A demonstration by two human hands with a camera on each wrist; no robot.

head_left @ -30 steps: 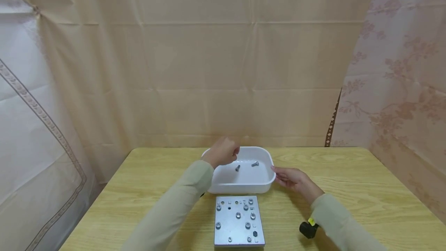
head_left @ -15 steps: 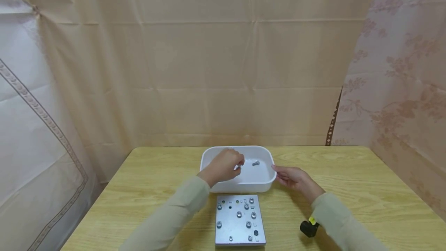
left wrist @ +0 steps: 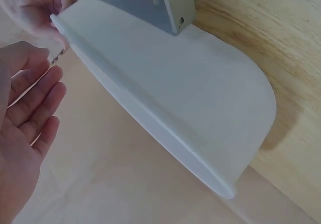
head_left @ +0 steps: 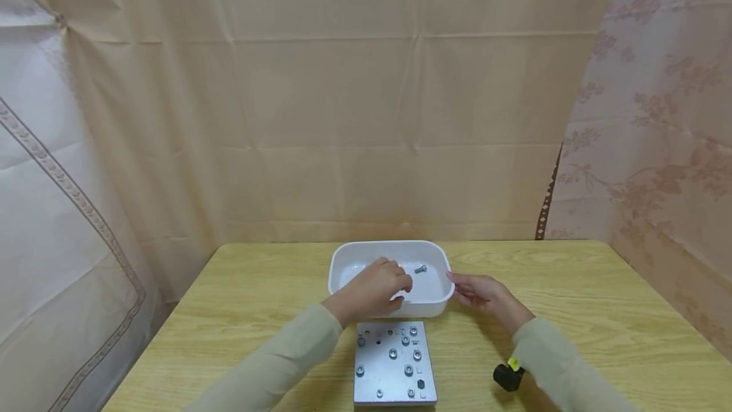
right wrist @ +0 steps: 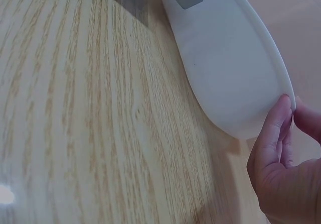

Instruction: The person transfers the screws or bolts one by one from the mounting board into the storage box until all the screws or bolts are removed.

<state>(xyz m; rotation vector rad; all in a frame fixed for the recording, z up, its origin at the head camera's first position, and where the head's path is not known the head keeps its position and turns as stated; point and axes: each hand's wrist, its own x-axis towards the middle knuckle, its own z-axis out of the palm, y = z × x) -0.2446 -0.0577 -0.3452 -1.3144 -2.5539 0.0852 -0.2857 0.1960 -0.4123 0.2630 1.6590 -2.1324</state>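
A white tray stands behind a metal plate set with several socket-head bolts. Over the tray's near side, my left hand hovers with bent fingers and a gap between thumb and forefinger. Seen from the left wrist, that hand has loosely curved fingers and no object shows in them. My right hand pinches the tray's right rim; in the right wrist view its thumb and fingers meet at the edge. One loose bolt lies inside the tray, right of my left hand.
The wooden table reaches back to a beige curtain. A floral cloth hangs at the right and a white one at the left. A small black device sits at my right wrist.
My left hand has come down and toward me over the tray, and its thumb and forefinger have parted. It now covers where a second bolt lay. My right hand keeps its hold.
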